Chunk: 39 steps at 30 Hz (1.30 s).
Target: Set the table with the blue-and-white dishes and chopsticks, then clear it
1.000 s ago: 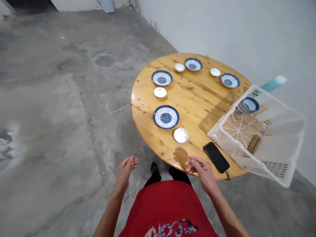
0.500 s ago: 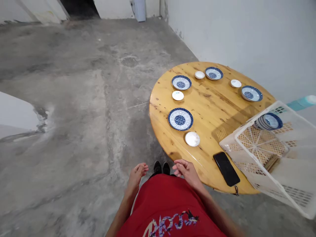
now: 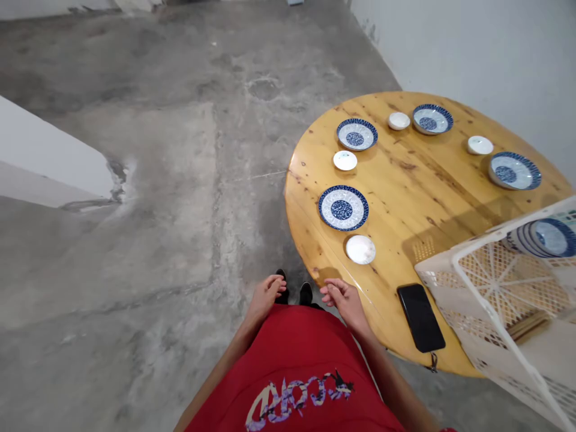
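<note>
Both my hands hang in front of my red shirt, holding nothing. My left hand (image 3: 265,295) has loosely curled fingers over the concrete floor. My right hand (image 3: 342,298) is relaxed and half open at the near edge of the round wooden table (image 3: 418,192). Closest to it are a small white dish (image 3: 360,249) and a blue-patterned plate (image 3: 343,207). More blue plates (image 3: 357,134) and small white dishes (image 3: 345,160) ring the far side.
A black phone (image 3: 420,317) lies near the table's front edge. A white plastic basket (image 3: 504,300) on the right holds stacked blue bowls (image 3: 546,237). A white wall runs behind the table; bare concrete floor spreads to the left.
The view has swung left and the table sits further right. My right hand has drawn back from the tabletop towards my body, and my left hand has come closer in.
</note>
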### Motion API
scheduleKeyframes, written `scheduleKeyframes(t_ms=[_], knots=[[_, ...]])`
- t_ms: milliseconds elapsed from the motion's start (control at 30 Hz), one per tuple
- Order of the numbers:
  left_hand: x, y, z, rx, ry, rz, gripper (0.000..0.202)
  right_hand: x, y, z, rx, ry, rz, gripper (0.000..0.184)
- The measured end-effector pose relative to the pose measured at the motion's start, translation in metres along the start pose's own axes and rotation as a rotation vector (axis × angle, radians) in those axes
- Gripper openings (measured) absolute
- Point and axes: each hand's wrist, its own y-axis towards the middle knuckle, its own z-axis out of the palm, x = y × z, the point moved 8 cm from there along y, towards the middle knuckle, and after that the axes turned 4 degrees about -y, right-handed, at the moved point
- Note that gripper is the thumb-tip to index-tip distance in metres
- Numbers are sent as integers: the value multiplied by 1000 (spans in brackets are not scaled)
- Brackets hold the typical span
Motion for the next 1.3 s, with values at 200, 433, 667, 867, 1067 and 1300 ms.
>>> scheduleKeyframes(t_ms=[200,433,667,867,1067,1300], knots=[[-8,28,-33,-70,-52,16,55,22,29,29,20,-42,-2,46],[-52,86,-121,-146,-107,24,57,65,88,117,44,-34,-23,43],[-105,149,-227,-179,-135,40,56,128,143,233,92,-77,-52,40],[-155,203,-265,-138,-79,79,56,162,170,279,60,-94,-55,41],[-201,256,-233,-16,-48,101,54,172,209,287,37,-99,-44,37],[-278,320,-183,130,46,140,47,217,300,292,29,-48,-100,36]])
